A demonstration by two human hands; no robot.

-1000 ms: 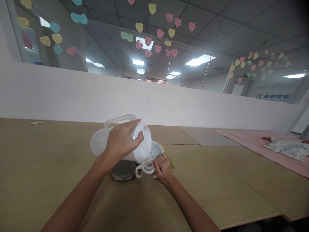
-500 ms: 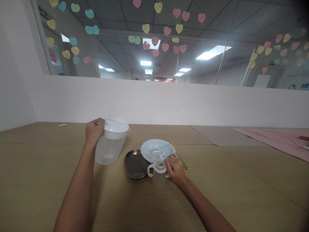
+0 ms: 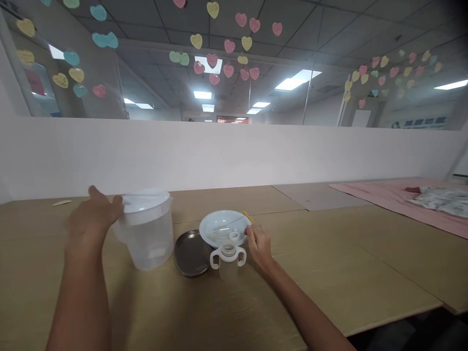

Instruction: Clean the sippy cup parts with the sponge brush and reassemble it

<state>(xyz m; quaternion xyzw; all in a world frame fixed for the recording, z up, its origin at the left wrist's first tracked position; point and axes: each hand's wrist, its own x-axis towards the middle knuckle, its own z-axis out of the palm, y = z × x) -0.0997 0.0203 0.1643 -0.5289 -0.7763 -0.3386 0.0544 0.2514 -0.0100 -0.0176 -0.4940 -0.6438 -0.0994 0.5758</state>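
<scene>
A clear plastic pitcher (image 3: 151, 243) with a white lid (image 3: 146, 199) stands upright on the left. My left hand (image 3: 91, 214), blurred, is at its handle side with thumb and fingers apart, not wrapped round it. My right hand (image 3: 259, 243) is at the right rim of a white bowl (image 3: 208, 222), fingers curled together; what they pinch, if anything, is hidden. In the bowl lie a clear piece, a small white ring-shaped part (image 3: 234, 236) and a thin stick. In front stands an open two-handled baby bottle (image 3: 228, 263). A yellow tip (image 3: 247, 217) shows behind the bowl.
A dark metal tray (image 3: 192, 253) sits between pitcher and bottle, close to the bowl. A pink cloth (image 3: 395, 200) with patterned fabric (image 3: 442, 200) lies at the far right. The table (image 3: 329, 263) ends at the lower right; a white wall (image 3: 219, 156) stands behind.
The view has turned to the right. My left hand has loosened from the pitcher, which has come nearer. My right hand has moved slightly away from the bottle's handle, up along the bowl's rim.
</scene>
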